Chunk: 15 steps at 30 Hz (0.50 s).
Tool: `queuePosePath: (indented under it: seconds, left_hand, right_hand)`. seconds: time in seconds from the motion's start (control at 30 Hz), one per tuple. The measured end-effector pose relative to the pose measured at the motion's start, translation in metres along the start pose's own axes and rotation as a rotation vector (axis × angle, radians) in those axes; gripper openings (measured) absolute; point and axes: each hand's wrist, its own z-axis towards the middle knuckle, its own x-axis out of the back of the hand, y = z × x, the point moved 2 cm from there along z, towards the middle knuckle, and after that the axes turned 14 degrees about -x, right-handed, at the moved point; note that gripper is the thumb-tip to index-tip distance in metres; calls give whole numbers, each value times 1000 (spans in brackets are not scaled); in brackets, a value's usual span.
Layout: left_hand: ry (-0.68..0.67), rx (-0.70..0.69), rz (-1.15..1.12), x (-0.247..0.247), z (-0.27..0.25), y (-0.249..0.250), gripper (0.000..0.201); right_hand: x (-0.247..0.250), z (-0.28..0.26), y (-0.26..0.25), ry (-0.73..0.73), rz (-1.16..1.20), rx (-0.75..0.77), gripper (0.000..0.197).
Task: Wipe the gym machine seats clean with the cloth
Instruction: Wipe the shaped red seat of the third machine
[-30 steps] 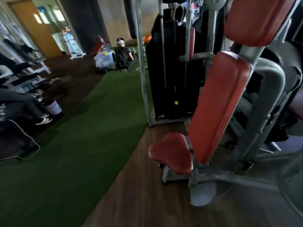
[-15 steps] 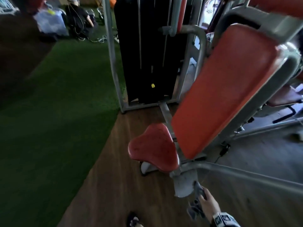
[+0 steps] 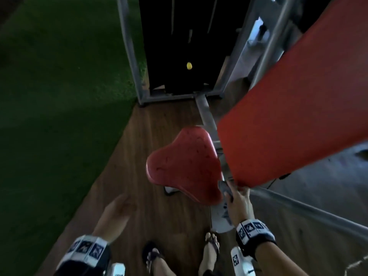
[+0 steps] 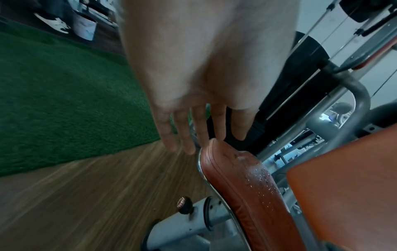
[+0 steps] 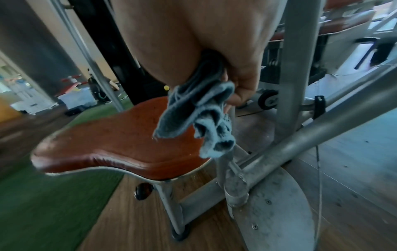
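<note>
A red padded seat point(image 3: 184, 165) of the gym machine sits low in front of me, with water droplets on its surface point(image 4: 257, 178). A long orange-red backrest point(image 3: 294, 108) slants up to its right. My right hand point(image 3: 237, 198) grips a crumpled blue-grey cloth point(image 5: 201, 117) just above the seat's near right corner point(image 5: 128, 141). My left hand point(image 3: 117, 208) hovers to the left of the seat over the wooden floor, fingers point(image 4: 189, 129) straight and apart, holding nothing.
The grey steel frame point(image 3: 310, 208) and a round base plate point(image 5: 277, 203) stand under and right of the seat. A black weight stack point(image 3: 179, 46) rises behind. Green turf point(image 3: 49, 96) covers the floor at left. My sandalled feet point(image 3: 211, 248) stand just before the seat.
My view has tilted down and drawn nearer to the seat. The right hand with the cloth has risen to the seat's near edge, and the left hand has come into view.
</note>
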Motion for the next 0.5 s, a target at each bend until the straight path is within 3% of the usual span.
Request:
queuePosePath:
  seconds: [0.07, 0.13, 0.2, 0.27, 0.33, 0.4, 0.5]
  left_hand:
    - [-50, -98, 158, -18, 20, 15, 35]
    - [-31, -149, 286, -31, 38, 25, 31]
    - [-63, -144, 370, -44, 55, 31, 25]
    - [-113, -154, 405, -58, 68, 22, 34]
    - [4, -138, 435, -69, 82, 18, 50]
    - [103, -32, 358, -80, 88, 12, 70]
    - [167, -4, 341, -87, 90, 9, 79]
  right_hand:
    - [-26, 17, 2, 46, -22, 62, 48]
    - [-48, 25, 8, 57, -15, 119, 45]
    - [-61, 26, 14, 72, -5, 155, 44]
    - [-66, 21, 20, 61, 2, 172, 47]
    - [-71, 11, 26, 18, -15, 188, 50]
    - [-77, 3, 32, -5, -49, 239, 52]
    - [-89, 7, 37, -51, -37, 312, 59]
